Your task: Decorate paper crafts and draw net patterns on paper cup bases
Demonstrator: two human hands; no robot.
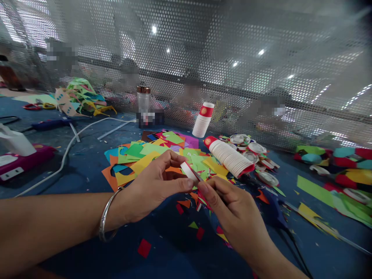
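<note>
My left hand [154, 182], with a metal bangle at the wrist, pinches a small white paper ring with a red edge [188, 170] between thumb and fingers. My right hand [232, 209] meets it from the right, fingers closed on a thin tool or strip [200, 180] that touches the ring; what it is I cannot tell. Both hands hover over a blue table [162, 252], just in front of a heap of coloured paper pieces [162, 153].
A stack of paper cups lies on its side [231, 158], another stack stands upright [202, 120]. Cut cup bottoms [251, 149] lie behind. A glue gun [271, 209] with cable sits at right, a white cable [66, 149] and pink device [20, 161] at left. Perforated metal screen [232, 58] behind.
</note>
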